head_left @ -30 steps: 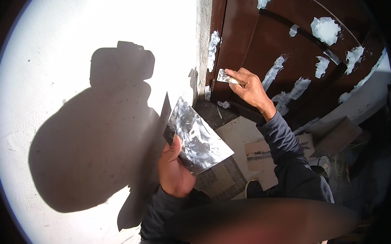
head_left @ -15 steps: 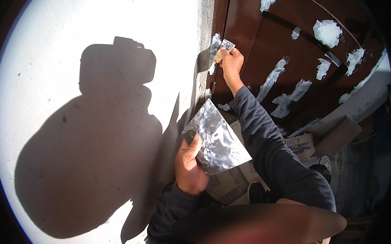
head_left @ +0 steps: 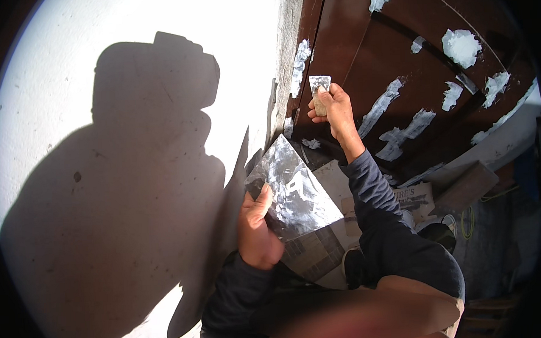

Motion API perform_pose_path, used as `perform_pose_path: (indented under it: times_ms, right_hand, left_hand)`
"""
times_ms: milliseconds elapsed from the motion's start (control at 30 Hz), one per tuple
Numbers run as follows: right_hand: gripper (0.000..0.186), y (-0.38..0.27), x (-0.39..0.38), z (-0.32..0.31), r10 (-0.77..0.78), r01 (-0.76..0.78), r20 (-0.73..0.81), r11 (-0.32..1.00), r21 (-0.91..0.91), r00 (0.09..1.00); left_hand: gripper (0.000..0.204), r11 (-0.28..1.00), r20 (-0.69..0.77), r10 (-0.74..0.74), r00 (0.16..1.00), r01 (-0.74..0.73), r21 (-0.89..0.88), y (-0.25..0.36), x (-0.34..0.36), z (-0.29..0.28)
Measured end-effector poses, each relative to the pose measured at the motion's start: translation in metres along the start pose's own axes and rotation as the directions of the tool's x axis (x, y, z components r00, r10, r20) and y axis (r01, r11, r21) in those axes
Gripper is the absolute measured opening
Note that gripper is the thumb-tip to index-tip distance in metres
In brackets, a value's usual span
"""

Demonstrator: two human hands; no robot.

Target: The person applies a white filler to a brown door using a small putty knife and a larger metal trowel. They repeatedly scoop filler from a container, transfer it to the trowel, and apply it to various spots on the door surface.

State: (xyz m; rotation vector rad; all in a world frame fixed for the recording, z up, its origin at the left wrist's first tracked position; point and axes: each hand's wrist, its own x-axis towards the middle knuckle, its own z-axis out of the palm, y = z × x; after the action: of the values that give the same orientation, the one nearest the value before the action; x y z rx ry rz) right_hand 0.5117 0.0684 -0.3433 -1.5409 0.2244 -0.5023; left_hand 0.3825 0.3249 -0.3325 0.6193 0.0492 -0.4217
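My left hand (head_left: 258, 232) grips a square metal plate (head_left: 304, 209) by its left corner, thumb on top. White and grey filler is smeared across the plate, with a thicker white dab near its middle. Above and to the right, my right hand (head_left: 338, 110) is closed around a small putty knife (head_left: 320, 84), its short, filler-smudged blade pointing up. The blade stands apart from the white filler patch (head_left: 300, 66) on the door frame's edge. Behind the knife is a dark brown door (head_left: 362, 58) with several white filler patches, such as a long streak (head_left: 380, 107).
At left rises a sunlit white wall (head_left: 242, 27) carrying my shadow. Cardboard (head_left: 315, 251) lies on the floor below the plate. Farther right are a brown board (head_left: 466, 186), a yellow-green cord (head_left: 468, 221) and a shoe (head_left: 439, 234).
My right hand has drawn the putty knife away from the frame edge, down and to the right, and turned its blade upward. The plate has shifted slightly left in my left hand.
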Motion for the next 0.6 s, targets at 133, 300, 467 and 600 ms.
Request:
perform_pose_path:
  times_ms: [133,300,467,600]
  right_hand:
    - [0.026,-0.054,-0.037,-0.046,0.031,0.060,0.281,0.949,-0.308,0.959]
    - [0.012,-0.081,-0.064,-0.075,0.049,0.198,0.354,0.753,-0.627,0.934]
    - [0.021,-0.077,-0.108,-0.072,0.130,0.055,0.401,0.907,-0.418,0.907]
    - [0.018,-0.074,-0.141,-0.056,-0.003,0.145,0.468,0.953,-0.268,0.884]
  left_hand:
    - [0.033,0.937,-0.089,0.229,0.969,-0.195,0.291,0.002,-0.006,0.003]
    - [0.029,0.836,-0.112,0.420,0.901,-0.336,0.433,0.003,-0.009,0.002]
    - [0.029,0.602,0.010,0.617,0.787,-0.481,0.638,0.002,-0.012,0.005]
    - [0.028,0.555,0.080,0.626,0.776,-0.515,0.654,-0.001,-0.014,0.011]
